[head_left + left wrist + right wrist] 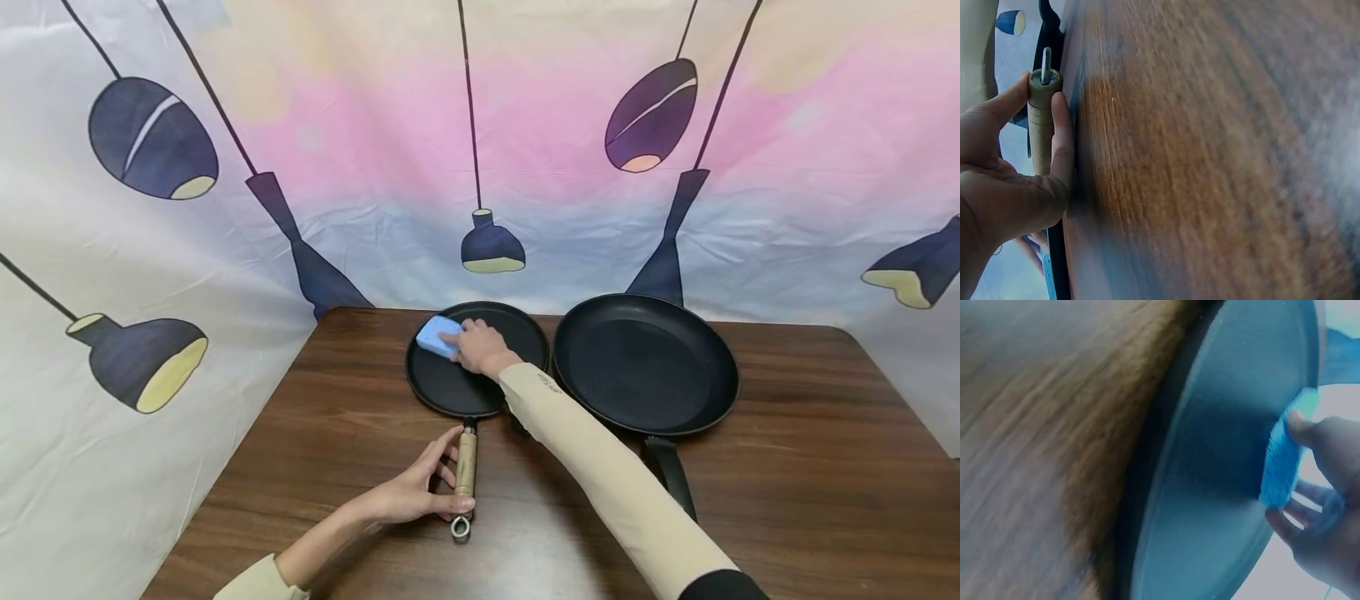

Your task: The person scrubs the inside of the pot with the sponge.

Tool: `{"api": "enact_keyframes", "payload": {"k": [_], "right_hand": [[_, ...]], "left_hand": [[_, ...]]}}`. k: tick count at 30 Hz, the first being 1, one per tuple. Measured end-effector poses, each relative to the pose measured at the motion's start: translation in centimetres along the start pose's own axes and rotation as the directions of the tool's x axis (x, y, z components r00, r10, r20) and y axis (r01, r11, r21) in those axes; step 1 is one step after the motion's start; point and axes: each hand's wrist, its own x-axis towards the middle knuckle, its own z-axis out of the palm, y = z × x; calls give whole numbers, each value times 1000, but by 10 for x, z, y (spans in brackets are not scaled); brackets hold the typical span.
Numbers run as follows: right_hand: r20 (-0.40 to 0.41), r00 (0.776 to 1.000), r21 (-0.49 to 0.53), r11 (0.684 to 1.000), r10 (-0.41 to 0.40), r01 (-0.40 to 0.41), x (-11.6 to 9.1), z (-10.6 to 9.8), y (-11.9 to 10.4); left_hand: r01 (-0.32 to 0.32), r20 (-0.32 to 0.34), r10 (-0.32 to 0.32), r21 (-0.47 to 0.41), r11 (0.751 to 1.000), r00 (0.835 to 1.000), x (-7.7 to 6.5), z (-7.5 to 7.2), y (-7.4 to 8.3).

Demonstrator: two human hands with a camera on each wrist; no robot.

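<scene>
A flat, shallow black pan (450,392) lies on the wooden table with its wooden handle (466,462) toward the person. My left hand (412,492) grips that handle between thumb and fingers, close to the metal hanging ring (461,528). In the left wrist view the thumb and a finger lie on either side of the handle's end (1041,119). My right hand (480,346) pinches a blue sponge (438,336) over the far left part of the pan. The right wrist view shows the sponge (1282,459) held edge-on against the pan's dark surface (1222,444).
A larger, deeper black frying pan (645,362) stands to the right, its black handle (670,475) pointing toward the person and partly behind the right sleeve (600,467). The brown table (825,467) backs onto a cloth (375,100) printed with hanging lamps.
</scene>
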Motion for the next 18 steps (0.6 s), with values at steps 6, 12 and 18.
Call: {"api": "enact_keyframes", "payload": {"k": [6, 12, 18], "right_hand": [[64, 983, 34, 985, -174, 172, -22, -1, 1], [120, 943, 177, 941, -311, 288, -42, -12, 25], [157, 932, 294, 916, -328, 273, -59, -18, 44]], "left_hand": [[15, -2, -15, -7, 1000, 1000, 0, 3, 1], [15, -25, -15, -6, 1000, 1000, 4, 2, 1], [13, -44, -13, 4, 1000, 999, 2, 2, 2]]}}
